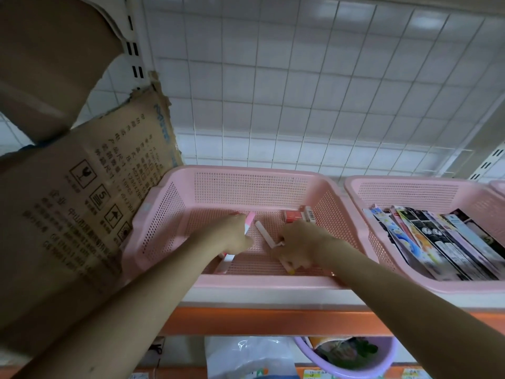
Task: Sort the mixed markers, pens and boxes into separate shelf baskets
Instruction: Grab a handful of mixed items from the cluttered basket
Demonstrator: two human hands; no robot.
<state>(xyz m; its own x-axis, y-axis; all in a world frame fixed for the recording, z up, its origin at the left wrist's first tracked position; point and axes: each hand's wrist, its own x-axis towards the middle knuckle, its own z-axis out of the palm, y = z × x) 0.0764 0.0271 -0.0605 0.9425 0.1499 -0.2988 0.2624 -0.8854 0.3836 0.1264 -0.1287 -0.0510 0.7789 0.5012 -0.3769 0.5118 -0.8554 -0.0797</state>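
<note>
Sorting nearly done | left hand (232, 233) grips pink-white markers (249, 222) | right hand (297, 246) curls round another marker | small boxes (297, 214) at left basket's (153, 214) back-right corner | right basket (355, 187) full of packets (437, 242)

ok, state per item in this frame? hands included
left hand: in the pink basket, gripping a pink-and-white marker
right hand: in the same basket, fingers curled on a pink marker
white marker: lying loose between the hands
red boxes: at basket's back right
right basket: holds flat packets
cardboard box: flap open
</note>
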